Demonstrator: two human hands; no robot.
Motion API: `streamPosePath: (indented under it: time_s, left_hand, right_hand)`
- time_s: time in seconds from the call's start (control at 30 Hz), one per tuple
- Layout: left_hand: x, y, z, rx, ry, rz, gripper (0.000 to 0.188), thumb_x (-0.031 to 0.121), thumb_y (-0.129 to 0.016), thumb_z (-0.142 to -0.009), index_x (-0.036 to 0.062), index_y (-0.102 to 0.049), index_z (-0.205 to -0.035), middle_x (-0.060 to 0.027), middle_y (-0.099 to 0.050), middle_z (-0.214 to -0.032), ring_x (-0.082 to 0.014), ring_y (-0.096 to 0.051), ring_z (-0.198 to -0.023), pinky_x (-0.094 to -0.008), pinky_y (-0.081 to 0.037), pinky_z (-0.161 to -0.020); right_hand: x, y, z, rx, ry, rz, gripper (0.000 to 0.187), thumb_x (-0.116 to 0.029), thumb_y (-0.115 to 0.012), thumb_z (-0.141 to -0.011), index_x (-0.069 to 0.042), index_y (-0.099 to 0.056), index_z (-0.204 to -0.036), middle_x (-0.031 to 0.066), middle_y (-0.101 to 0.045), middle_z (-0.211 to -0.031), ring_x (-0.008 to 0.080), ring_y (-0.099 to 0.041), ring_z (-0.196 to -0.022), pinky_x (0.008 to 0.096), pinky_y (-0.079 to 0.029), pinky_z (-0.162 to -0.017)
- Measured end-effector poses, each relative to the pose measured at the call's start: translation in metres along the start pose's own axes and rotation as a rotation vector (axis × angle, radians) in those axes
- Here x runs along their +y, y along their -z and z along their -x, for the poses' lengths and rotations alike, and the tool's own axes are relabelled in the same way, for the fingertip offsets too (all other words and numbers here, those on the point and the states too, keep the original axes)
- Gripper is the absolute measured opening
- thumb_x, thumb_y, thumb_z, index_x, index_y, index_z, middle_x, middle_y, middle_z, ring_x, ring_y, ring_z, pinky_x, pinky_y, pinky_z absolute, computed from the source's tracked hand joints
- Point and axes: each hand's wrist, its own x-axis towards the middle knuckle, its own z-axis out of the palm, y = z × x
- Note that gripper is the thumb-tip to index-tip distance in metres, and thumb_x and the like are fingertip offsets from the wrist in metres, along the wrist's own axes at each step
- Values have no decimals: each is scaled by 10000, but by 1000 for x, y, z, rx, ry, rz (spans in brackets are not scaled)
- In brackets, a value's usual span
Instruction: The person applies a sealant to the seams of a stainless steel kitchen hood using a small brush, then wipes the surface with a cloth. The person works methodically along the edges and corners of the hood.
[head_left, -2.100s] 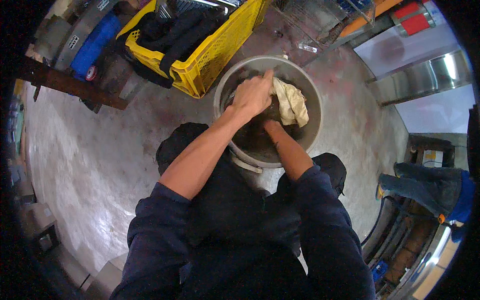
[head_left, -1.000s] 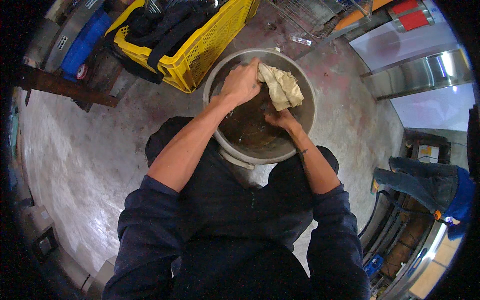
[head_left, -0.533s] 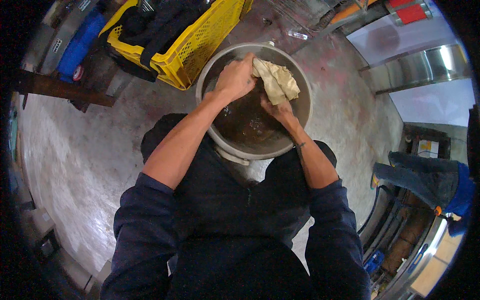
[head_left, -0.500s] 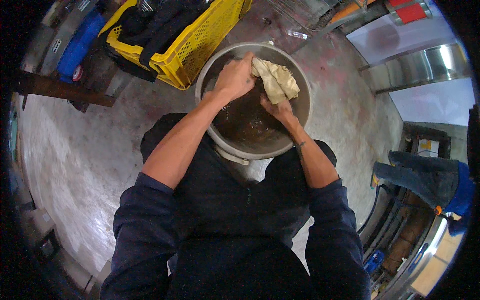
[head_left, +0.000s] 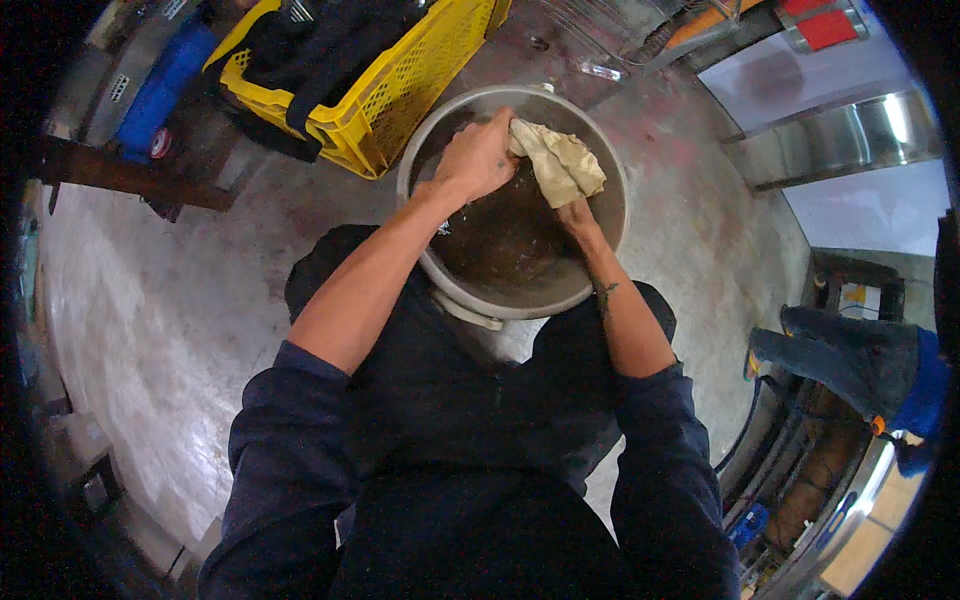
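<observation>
A crumpled tan cloth (head_left: 560, 165) is bunched up over a round grey tub (head_left: 455, 288) with murky brown water in its bottom. My left hand (head_left: 478, 158) is closed in a fist at the cloth's left end, just inside the far part of the tub. From the near right side my right hand (head_left: 574, 214) reaches in and grips the cloth from below. The cloth's folds cover most of its fingers. Both forearms cross over the tub's rim, and the tub sits on the floor just beyond my knees.
A yellow plastic crate (head_left: 400, 95) holding dark fabric stands left of the tub. A brown beam (head_left: 130, 175) lies farther left. At right are dark blue rubber boots (head_left: 840, 355) and a metal-banded white panel (head_left: 860, 205). A wire rack (head_left: 610, 30) stands at the far side.
The cloth has slid slightly to the right and now covers more of my right hand's fingers. My left hand stays closed at its end. The whole view has shifted a little.
</observation>
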Motion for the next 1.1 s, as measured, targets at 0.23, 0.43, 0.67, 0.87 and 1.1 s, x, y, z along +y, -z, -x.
streamPosePath:
  time_s: [0.23,0.43,0.67,0.87,1.1]
  left_hand:
    - [-12,-5,-2,20,-49,-6,495,55,-720,-856,35,-546,-1319,-281,-715,-1185,-504,-657,-1158,-581,-545,-974]
    - [-5,-3,-3,-17,-57,0,486,78,-739,-863,26,-538,-1301,-299,-711,-1168,-521,-647,-1155,-593,-545,-955]
    - [-14,-9,-8,8,-105,22,465,72,-741,-851,20,-548,-1271,-302,-717,-1129,-528,-658,-1109,-606,-544,-935]
    - [-4,-13,-8,9,-133,5,455,67,-748,-842,24,-564,-1255,-289,-726,-1104,-517,-669,-1096,-604,-548,-928]
    - [-8,-11,-8,12,-134,23,439,60,-738,-854,25,-566,-1256,-289,-728,-1117,-510,-670,-1107,-591,-550,-943]
  right_hand:
    - [3,15,-3,-159,-290,550,649,-142,-705,-1004,-135,-424,-1589,50,-512,-1582,201,-546,-1395,362,-494,-1141]
    - [4,16,6,-275,158,367,493,-181,-569,-1088,-129,-447,-1564,31,-528,-1556,190,-553,-1374,361,-454,-1168]
    - [-4,13,4,-126,525,1160,443,-281,-470,-1141,-122,-463,-1555,30,-548,-1539,197,-547,-1382,375,-445,-1166]
    - [16,32,4,-166,348,529,501,-293,-529,-1111,-117,-446,-1573,45,-560,-1517,226,-547,-1388,395,-455,-1159]
    - [15,20,-11,-106,236,656,771,-188,-768,-906,-89,-419,-1587,146,-505,-1562,361,-439,-1483,468,-297,-1278]
